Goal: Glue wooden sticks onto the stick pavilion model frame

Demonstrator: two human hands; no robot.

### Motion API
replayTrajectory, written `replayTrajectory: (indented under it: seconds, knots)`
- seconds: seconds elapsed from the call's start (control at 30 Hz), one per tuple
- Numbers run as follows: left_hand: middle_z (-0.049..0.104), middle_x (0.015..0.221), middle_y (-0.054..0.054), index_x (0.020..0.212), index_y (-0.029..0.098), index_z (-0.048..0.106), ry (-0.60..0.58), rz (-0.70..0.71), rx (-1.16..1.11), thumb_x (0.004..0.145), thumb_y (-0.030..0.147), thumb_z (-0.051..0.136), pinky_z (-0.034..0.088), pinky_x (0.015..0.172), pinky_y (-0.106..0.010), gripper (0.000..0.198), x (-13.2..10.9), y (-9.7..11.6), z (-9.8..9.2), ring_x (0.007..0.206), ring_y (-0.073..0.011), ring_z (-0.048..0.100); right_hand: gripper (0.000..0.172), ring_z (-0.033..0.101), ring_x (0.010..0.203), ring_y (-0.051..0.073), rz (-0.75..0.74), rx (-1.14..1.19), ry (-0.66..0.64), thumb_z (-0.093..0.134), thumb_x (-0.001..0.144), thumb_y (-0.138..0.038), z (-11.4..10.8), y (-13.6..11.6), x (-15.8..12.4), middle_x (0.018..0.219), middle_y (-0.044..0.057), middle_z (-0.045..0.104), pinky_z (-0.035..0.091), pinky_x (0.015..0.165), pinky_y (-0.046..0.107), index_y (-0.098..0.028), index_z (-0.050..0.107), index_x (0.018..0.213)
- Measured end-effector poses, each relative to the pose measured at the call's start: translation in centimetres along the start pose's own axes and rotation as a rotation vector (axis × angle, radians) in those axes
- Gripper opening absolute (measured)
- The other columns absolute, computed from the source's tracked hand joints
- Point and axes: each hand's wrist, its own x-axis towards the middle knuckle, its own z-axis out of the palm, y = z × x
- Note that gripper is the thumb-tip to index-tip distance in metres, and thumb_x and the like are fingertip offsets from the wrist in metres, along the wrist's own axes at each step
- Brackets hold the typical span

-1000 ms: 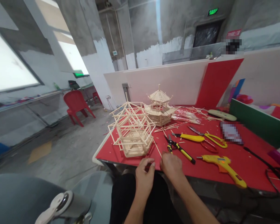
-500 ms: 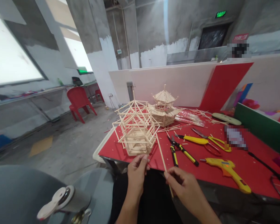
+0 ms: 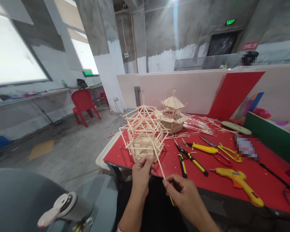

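Observation:
My right hand (image 3: pixel 180 190) pinches a thin wooden stick (image 3: pixel 161 166), which slants up and left so that its far end overlaps the front of the open stick-built pagoda frame (image 3: pixel 145 132); I cannot tell whether they touch. My left hand (image 3: pixel 143 169) is closed, thumb against fingers, right at the lower front edge of that frame. Whatever those left fingers hold, if anything, is hidden. Behind and to the right stands a second wooden pagoda model (image 3: pixel 172 114) with a filled-in roof.
On the red table (image 3: pixel 222 190) to the right lie black-and-yellow shears (image 3: pixel 189 159), yellow-handled pliers (image 3: pixel 203 147), scissors (image 3: pixel 223 149) and a yellow glue gun (image 3: pixel 239 180). Loose sticks (image 3: pixel 200 125) lie farther back. A lidded cup (image 3: pixel 74 206) stands on a grey stool at lower left.
My right hand has moved left, bringing the stick's far end from beside the frame to across its front. The whole view has shifted slightly; my left hand stays at the frame's front edge.

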Motion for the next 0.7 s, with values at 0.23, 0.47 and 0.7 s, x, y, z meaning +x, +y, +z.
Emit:
replayTrajectory:
  seconds: [0.23,0.47,0.7]
  knots:
    - [0.057,0.058,0.002,0.076,0.012,0.067,-0.008,-0.085,-0.038,0.062,0.047,0.079,0.025,0.036,-0.013,0.04,0.9,0.0,0.5,0.04,-0.0035,0.045,0.034,0.049,0.047,0.01,0.0,0.019,0.014,0.052,0.086,-0.047,0.3,0.3,0.1,0.056,-0.001,0.055,0.034,0.044,0.019,-0.017,0.061,0.074]
    - [0.057,0.059,0.002,0.07,0.013,0.063,-0.03,-0.089,-0.049,0.062,0.044,0.079,0.024,0.035,-0.014,0.036,1.0,0.0,0.9,0.04,-0.0038,0.045,0.035,0.049,0.046,0.01,0.003,0.016,0.018,0.052,0.086,-0.048,0.4,0.7,0.2,0.057,-0.001,0.056,0.035,0.044,0.019,-0.016,0.062,0.076]
    - [0.054,0.054,0.003,0.067,0.014,0.059,-0.055,-0.065,-0.048,0.064,0.043,0.077,0.022,0.034,-0.015,0.035,1.4,-0.1,1.3,0.039,-0.0042,0.042,0.035,0.049,0.045,0.009,0.015,0.044,0.009,0.052,0.088,-0.048,0.4,1.1,0.2,0.056,-0.002,0.055,0.035,0.043,0.019,-0.016,0.062,0.078]
